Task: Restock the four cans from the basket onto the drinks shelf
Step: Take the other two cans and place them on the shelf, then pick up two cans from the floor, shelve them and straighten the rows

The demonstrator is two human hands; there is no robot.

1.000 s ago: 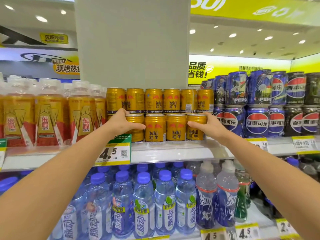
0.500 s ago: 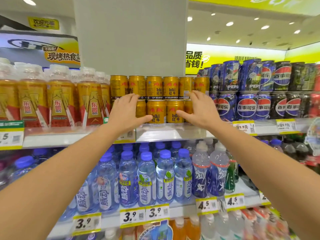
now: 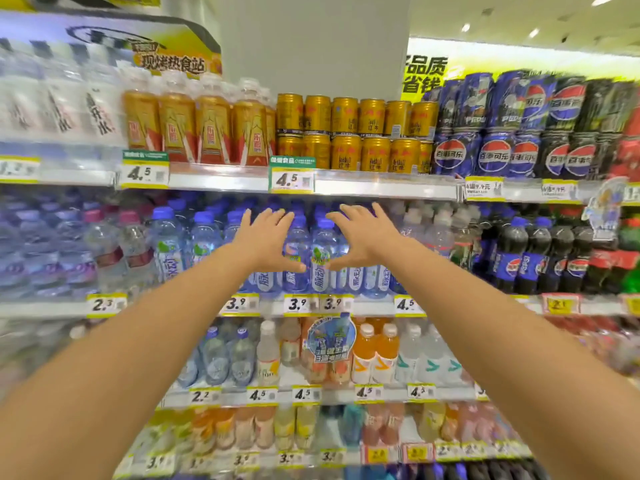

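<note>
The gold cans [image 3: 360, 133] stand on the top drinks shelf [image 3: 388, 183], stacked in two layers, between the gold-labelled bottles [image 3: 194, 128] to the left and the blue Pepsi cans [image 3: 485, 133] to the right. Each is short and metallic gold with red markings and a dark band near the base; the lettering is too blurred to read. Six show across the upper layer and six across the lower, the outermost lower ones partly hidden.

Both hands are empty, fingers spread wide, palms facing the shelving. The left hand [image 3: 265, 239] and right hand [image 3: 363, 237] hover close together, thumbs nearly meeting, in front of the blue-capped water bottles [image 3: 298, 251] one shelf below the cans. Four gold-labelled bottles front their row. A 4.5 price tag [image 3: 291, 175] hangs just under the cans' left end.
</note>
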